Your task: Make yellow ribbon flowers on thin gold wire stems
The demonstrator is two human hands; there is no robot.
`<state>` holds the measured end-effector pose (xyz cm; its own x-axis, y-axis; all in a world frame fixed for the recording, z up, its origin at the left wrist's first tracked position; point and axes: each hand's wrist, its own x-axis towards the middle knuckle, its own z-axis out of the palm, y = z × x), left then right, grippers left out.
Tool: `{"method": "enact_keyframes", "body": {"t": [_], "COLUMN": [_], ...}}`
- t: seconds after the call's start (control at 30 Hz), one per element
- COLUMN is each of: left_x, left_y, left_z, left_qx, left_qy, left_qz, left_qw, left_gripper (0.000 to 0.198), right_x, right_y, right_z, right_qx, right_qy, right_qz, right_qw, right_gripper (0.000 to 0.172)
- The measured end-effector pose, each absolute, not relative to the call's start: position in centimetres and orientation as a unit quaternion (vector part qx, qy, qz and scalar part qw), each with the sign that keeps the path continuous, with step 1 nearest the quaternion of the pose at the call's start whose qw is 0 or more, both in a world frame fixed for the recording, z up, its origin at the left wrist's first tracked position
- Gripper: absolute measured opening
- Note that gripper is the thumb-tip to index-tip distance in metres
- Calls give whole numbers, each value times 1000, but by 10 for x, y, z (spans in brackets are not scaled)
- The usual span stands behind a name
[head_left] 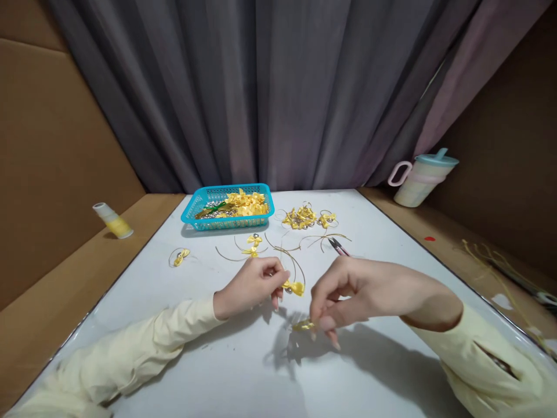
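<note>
Yellow bow [296, 287] pinched in left hand [251, 285] | right hand [350, 293] pinches ribbon scrap [303, 325] | scissors [338, 247], basket [194, 210] beyond

no readable text, labels or numbers anywhere

The white table [243, 377] has a blue basket [226, 222] at its far edge, toward the left corner. A heap of yellow bows [301, 217] lies next to it, in the middle of the far edge. One bow on a ring [179, 257] sits near the left edge. Thin gold wires [226, 257] and pink snips [338, 247] lie in the middle.
</note>
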<state>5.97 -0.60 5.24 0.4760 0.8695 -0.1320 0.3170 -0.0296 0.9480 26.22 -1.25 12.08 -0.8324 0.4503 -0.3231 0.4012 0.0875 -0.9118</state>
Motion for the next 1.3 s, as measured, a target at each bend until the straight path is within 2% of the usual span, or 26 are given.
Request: {"method": "enact_keyframes", "body": {"t": [0.17,0.53,1.03,1.3], "left_x": [52,50,47,46], "left_y": [-18,-21,-23,-22], "left_z": [56,59,62,64], "left_qx": [736,769,810,823], "left_qy": [395,354,340,350], "left_qz": [347,406,370,335], "left_qw": [426,344,302,297], "left_gripper": [26,23,21,34], "right_x": [243,244,242,242], "right_y": [-7,-21,-19,-20], "right_z": [107,109,108,108], "right_qx": [-356,-404,-397,-397], "right_qy": [-735,-826,-811,-816], "right_qz": [568,350,385,372], "right_qw": [104,178,193,194], "right_gripper": [21,21,15,15]}}
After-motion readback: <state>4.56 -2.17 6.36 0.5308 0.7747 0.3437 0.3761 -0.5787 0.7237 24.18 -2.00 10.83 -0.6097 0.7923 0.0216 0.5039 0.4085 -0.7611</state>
